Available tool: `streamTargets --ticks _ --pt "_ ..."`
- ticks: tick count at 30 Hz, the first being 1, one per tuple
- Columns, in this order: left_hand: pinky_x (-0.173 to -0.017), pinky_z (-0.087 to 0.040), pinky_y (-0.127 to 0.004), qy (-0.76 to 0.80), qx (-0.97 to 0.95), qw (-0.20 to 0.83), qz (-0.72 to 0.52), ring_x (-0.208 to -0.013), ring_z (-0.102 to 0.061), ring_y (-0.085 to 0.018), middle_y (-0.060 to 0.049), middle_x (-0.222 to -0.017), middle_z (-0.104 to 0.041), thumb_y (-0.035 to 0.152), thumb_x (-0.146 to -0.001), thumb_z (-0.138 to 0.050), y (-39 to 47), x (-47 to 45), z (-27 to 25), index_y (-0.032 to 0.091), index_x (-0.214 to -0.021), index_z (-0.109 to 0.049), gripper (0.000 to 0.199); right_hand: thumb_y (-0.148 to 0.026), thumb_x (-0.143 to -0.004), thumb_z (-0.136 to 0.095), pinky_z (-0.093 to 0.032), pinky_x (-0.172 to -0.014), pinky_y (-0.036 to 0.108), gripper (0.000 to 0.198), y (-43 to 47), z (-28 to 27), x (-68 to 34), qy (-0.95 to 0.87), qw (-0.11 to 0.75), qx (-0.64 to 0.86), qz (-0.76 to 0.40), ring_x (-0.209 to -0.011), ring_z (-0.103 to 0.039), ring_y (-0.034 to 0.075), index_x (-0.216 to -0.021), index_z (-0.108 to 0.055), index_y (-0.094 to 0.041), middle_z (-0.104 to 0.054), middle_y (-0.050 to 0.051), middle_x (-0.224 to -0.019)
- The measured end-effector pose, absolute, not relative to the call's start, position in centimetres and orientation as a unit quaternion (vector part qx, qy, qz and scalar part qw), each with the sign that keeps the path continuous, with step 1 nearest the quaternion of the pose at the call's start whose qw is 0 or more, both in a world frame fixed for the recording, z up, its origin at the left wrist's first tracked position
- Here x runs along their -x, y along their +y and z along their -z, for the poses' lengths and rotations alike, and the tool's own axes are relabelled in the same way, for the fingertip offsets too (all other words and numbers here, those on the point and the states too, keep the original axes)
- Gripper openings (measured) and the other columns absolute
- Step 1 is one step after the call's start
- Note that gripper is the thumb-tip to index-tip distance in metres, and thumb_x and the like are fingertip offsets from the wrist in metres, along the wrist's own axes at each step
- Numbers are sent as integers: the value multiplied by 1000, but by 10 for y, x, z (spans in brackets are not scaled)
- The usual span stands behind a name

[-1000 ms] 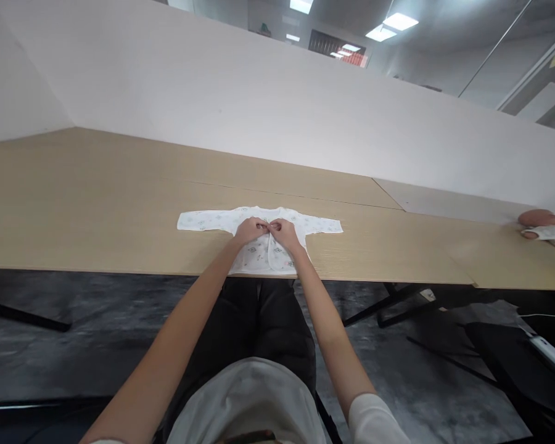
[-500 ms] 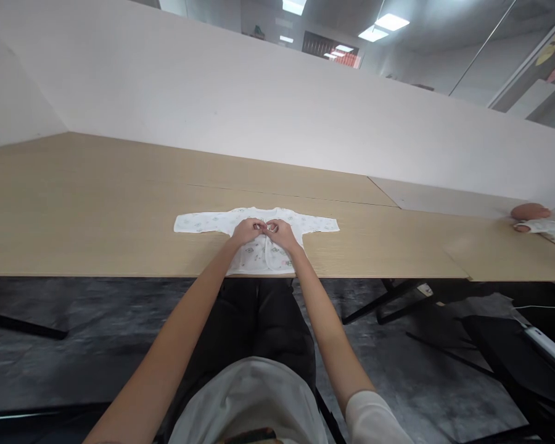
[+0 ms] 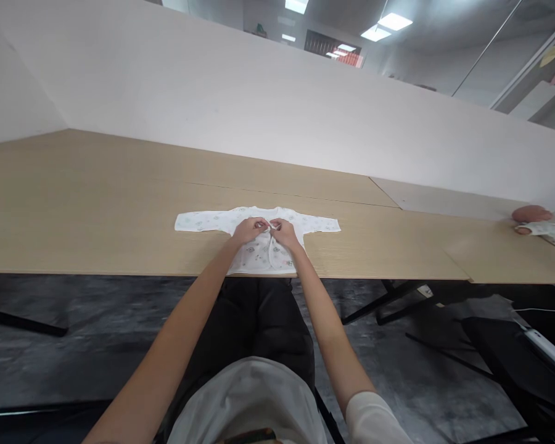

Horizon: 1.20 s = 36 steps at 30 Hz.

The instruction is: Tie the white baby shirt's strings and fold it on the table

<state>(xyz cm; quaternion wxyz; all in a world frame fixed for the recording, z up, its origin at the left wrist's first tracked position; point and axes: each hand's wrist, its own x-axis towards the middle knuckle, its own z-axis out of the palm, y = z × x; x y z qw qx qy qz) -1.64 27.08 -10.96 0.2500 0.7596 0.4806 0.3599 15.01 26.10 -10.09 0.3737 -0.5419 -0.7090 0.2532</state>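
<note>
A small white baby shirt with a light print lies flat at the table's front edge, its sleeves spread to both sides and its collar away from me. My left hand rests on the upper front, left of the centre opening, fingers pinched on the cloth near the edge. Just right of it, my right hand is closed on the other front edge of the shirt, which is a little raised there. The fingertips nearly meet. Any fastening between them is too small to make out.
The wooden table runs across the view, with a white partition behind it. A doll in white printed cloth lies at the far right. Below stand a black chair and metal table legs.
My right hand has shifted slightly to the right, drawing the shirt's front edge with it. A small gap shows between the fingertips. My left hand has hardly moved.
</note>
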Motion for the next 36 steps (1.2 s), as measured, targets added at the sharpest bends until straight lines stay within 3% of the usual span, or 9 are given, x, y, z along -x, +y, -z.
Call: streamTargets --ticks 7,13,25,30,36 --pt "-73 -46 -28 501 -746 254 -358 -79 -61 -18 -2 -85 -70 36 -75 -56 270 15 108 21 -87 -71 24 -8 -68 -50 -49 -76 26 42 260 98 -153 -668 407 558 -276 -72 -62 15 -107 -64 -15 -65 -1 -71" --pt "-75 -47 -28 503 -741 258 -363 -80 -63 -18 -3 -85 -71 36 -75 -57 270 15 109 21 -87 -72 24 -10 -66 -54 -51 -72 24 36 261 97 -153 -645 428 551 -313 -73 -64 14 -99 -65 -16 -68 1 -79" --pt "-75 -48 -28 508 -715 292 -382 -80 -64 -18 -3 -88 -71 36 -73 -58 274 16 115 21 -87 -68 23 -18 -71 -54 -48 -60 23 27 265 102 -152 -638 441 519 -360 -56 -57 12 -96 -64 -18 -63 -3 -62" --pt "-65 -46 -26 491 -698 331 -402 -70 -63 -16 -3 -81 -71 35 -70 -60 273 16 114 19 -92 -65 28 -14 -68 -55 -50 -65 23 28 268 106 -151 -665 434 498 -349 -63 -59 12 -94 -63 -19 -66 -2 -73" --pt "-67 -47 -27 482 -687 353 -414 -72 -64 -18 -5 -78 -71 42 -70 -62 269 13 110 17 -96 -65 36 -14 -67 -56 -49 -68 22 28 266 107 -149 -686 426 501 -310 -63 -57 11 -94 -62 -18 -62 -3 -71"
